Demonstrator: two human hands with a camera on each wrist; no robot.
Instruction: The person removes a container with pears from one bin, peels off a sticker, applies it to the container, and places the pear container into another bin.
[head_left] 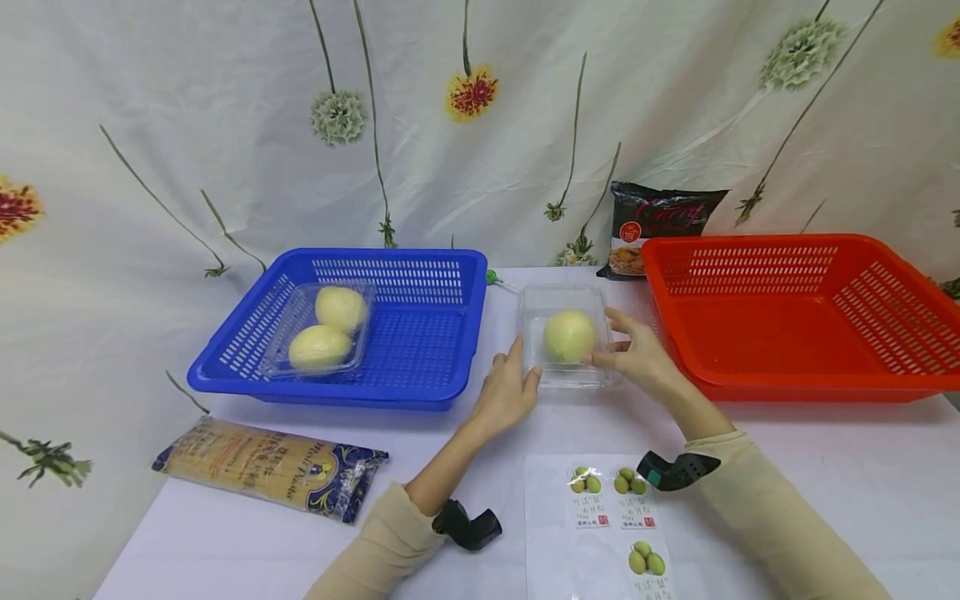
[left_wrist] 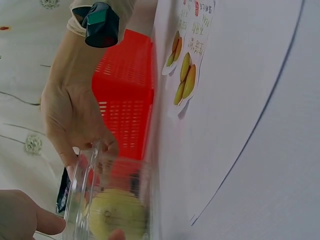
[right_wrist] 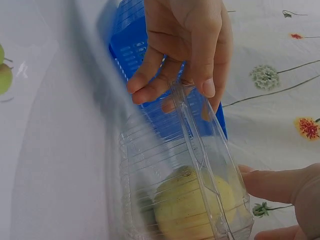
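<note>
A clear plastic clamshell box (head_left: 566, 379) stands on the white table between the two baskets. Inside it is one round, pale yellow melon (head_left: 570, 336). My left hand (head_left: 504, 392) grips the box's near left corner, its thumb and fingers about the rim. On the right side, my right hand (head_left: 637, 354) holds the box's edge, thumb toward the front and fingers farther back. From the right wrist, the ridged wall of the box (right_wrist: 150, 155) and its rim show close up, with the melon (right_wrist: 195, 202) behind the plastic.
To the left, a blue basket (head_left: 420, 387) holds another clear box (head_left: 281, 350) with two pale melons. A red basket (head_left: 750, 325) stands right, a dark snack packet (head_left: 660, 217) behind it. A pasta packet (head_left: 262, 462) lies front left; a sheet of fruit labels (head_left: 555, 558) lies in front.
</note>
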